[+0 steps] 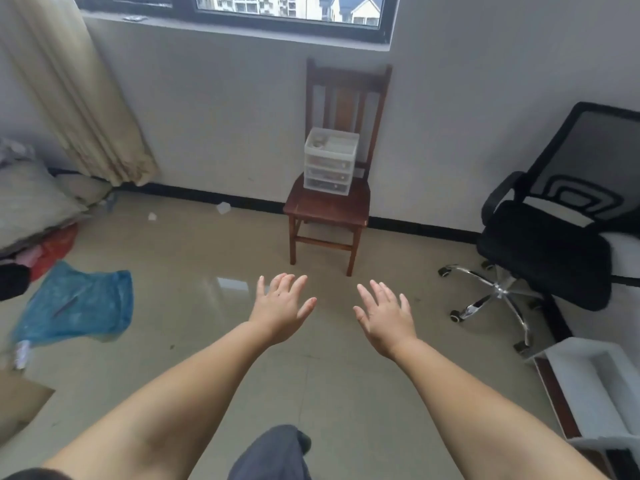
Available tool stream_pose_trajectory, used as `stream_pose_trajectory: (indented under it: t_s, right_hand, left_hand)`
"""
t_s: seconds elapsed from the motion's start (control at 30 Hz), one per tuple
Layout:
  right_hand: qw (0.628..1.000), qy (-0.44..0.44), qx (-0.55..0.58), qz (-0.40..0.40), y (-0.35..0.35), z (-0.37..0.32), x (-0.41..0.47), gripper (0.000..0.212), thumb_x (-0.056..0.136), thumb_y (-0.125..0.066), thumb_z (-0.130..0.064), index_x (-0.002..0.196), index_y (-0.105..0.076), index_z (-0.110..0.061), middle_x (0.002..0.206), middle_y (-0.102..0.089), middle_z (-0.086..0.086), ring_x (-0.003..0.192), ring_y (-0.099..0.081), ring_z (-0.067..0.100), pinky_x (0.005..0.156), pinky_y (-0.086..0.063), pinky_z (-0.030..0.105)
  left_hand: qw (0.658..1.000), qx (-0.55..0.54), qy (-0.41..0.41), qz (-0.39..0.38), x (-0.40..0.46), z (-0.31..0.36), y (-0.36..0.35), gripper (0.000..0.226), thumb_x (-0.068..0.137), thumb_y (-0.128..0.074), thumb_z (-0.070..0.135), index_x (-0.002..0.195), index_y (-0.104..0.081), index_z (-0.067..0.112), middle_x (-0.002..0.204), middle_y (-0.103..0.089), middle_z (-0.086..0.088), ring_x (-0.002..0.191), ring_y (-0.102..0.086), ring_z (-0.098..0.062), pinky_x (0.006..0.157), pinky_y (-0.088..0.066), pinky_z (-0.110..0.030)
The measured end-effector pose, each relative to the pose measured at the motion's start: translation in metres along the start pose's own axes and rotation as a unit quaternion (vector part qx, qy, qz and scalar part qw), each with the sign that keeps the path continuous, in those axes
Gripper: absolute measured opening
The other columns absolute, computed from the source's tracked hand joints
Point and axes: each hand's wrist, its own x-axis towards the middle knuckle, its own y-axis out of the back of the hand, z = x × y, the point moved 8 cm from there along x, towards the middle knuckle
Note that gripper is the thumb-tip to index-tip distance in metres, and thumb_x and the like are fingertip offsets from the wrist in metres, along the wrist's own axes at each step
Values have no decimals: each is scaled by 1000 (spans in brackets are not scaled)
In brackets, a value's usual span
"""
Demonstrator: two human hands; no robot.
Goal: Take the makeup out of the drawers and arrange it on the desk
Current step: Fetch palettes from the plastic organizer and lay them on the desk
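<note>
A small clear plastic drawer unit (pixel 329 161) with three drawers and an open top tray stands on the seat of a brown wooden chair (pixel 327 206) against the far wall. Small items show dimly inside the drawers and the tray. My left hand (pixel 282 308) and my right hand (pixel 384 315) reach out in front of me over the tiled floor, backs up, fingers spread, holding nothing. Both hands are well short of the chair and the drawer unit.
A black mesh office chair (pixel 554 244) on castors stands at the right. A white shelf or desk corner (pixel 588 386) sits at the lower right. A blue plastic bag (pixel 79 303), bedding and clutter lie on the floor at the left, under a curtain (pixel 76 88).
</note>
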Motion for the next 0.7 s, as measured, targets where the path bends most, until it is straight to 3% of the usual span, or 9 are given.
stream_pose_trajectory:
  t_s: [0.2, 0.5, 0.7]
  right_hand:
    - [1000, 12, 11, 13, 26, -3, 162, 54, 101, -18, -47, 151, -9, -30, 160, -4, -2, 147, 0, 15, 119, -7, 40]
    - [998, -31, 42, 42, 103, -12, 397, 54, 100, -21, -46, 151, -13, -29, 160, -9, -1, 147, -7, 16, 118, -13, 38]
    - [998, -31, 31, 42, 130, 8, 525, 54, 101, -23, -45, 151, -15, -28, 159, -13, 0, 146, -10, 17, 118, -16, 40]
  left_hand:
    - [1000, -19, -3, 19, 156, -50, 21, 61, 97, -25, 52, 149, -19, 21, 154, -24, -5, 143, -14, -20, 115, -19, -38]
    - [999, 0, -44, 12, 396, -120, 107, 61, 97, -29, 51, 149, -20, 21, 153, -26, -6, 142, -19, -22, 111, -25, -38]
    - [999, 4, -47, -25, 518, -132, 117, 61, 97, -30, 50, 149, -17, 20, 153, -25, -8, 141, -22, -24, 110, -28, -39]
